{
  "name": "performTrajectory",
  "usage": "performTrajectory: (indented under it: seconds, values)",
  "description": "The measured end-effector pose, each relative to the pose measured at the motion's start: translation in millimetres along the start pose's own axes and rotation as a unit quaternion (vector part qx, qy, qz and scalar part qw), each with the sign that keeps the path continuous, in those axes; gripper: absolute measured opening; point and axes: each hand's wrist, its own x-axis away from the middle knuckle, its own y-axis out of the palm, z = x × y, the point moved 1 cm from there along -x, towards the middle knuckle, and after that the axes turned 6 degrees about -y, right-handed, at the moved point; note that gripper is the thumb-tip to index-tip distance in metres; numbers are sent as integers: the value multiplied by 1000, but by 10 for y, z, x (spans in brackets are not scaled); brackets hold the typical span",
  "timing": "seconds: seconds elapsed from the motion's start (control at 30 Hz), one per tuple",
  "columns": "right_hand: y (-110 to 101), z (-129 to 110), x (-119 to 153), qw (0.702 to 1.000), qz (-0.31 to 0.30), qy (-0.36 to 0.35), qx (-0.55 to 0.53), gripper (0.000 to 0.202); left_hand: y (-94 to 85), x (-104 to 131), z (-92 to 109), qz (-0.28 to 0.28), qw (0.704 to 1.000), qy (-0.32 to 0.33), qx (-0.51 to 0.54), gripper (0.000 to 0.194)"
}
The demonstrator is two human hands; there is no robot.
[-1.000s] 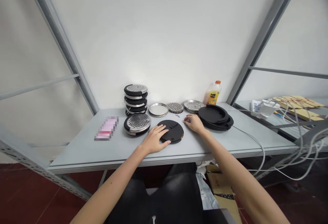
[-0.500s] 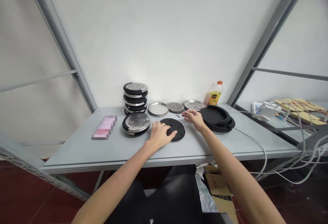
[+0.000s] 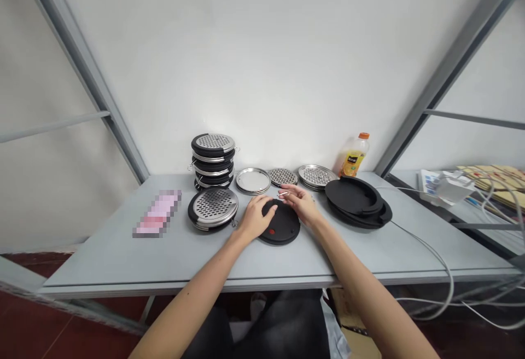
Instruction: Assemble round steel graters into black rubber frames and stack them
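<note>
A round black disc (image 3: 283, 229) with a small red spot lies flat on the table in front of me. My left hand (image 3: 256, 216) grips its left rim, thumb on top and fingers along the far edge. At the disc's far right edge, my right hand (image 3: 300, 203) pinches a small bent wire clip (image 3: 283, 193) between thumb and fingertips. Left of the disc rests a round grater (image 3: 215, 206) with a perforated metal face, a black rim and a wire clip at its side. Behind it rises a stack of similar graters (image 3: 213, 161).
Along the wall lie plain metal discs (image 3: 253, 180), a perforated disc (image 3: 283, 176) and a pile of rimmed perforated discs (image 3: 316, 175). Black round trays (image 3: 355, 197) and a juice bottle (image 3: 355, 156) stand at right. A blurred pink object (image 3: 159, 214) lies left. Cables (image 3: 426, 244) cross the right side.
My right hand has moved left with the wire clip, from beside the disc to its far edge. My left hand now holds the disc's rim more closely. The camera view has shifted slightly.
</note>
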Motion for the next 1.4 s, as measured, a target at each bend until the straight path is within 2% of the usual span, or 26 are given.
performTrajectory:
  seconds: [0.13, 0.3, 0.43, 0.6, 0.77, 0.83, 1.0, 1.13, 1.3, 1.4]
  values:
    - [35, -30, 50, 997, -42, -26, 63, 32, -6, 8, -5, 21, 999, -9, 30, 20]
    - [118, -81, 138, 996, -52, -16, 65, 31, -22, 8, -10, 1, 999, 7, 43, 13]
    - [183, -98, 196, 993, -90, -23, 68, 26, -28, 26, -23, -10, 999, 16, 34, 16]
    - [153, -171, 188, 986, -117, -70, 92, 16, -57, 65, -44, 3, 1000, 25, -4, 18]
    - [129, -223, 185, 982, -89, -100, 133, 22, -68, 103, -3, 28, 997, 33, -69, 16]
    - [148, -207, 198, 976, -101, -116, 157, 29, -75, 111, 29, 30, 994, 41, -100, 16]
    - [165, -92, 206, 954, -135, -115, 243, 23, -93, 112, 63, 19, 992, 38, -120, 17]
    - [138, -56, 173, 966, -130, -96, 202, 23, -75, 104, 43, 18, 997, 25, -76, 16]
    - [100, -97, 135, 993, -62, -51, 82, 27, -64, 107, 35, 9, 998, 11, -55, 20]
    - [87, -116, 136, 998, -60, -24, 17, 32, -71, 117, 28, 4, 998, 0, -60, 21]
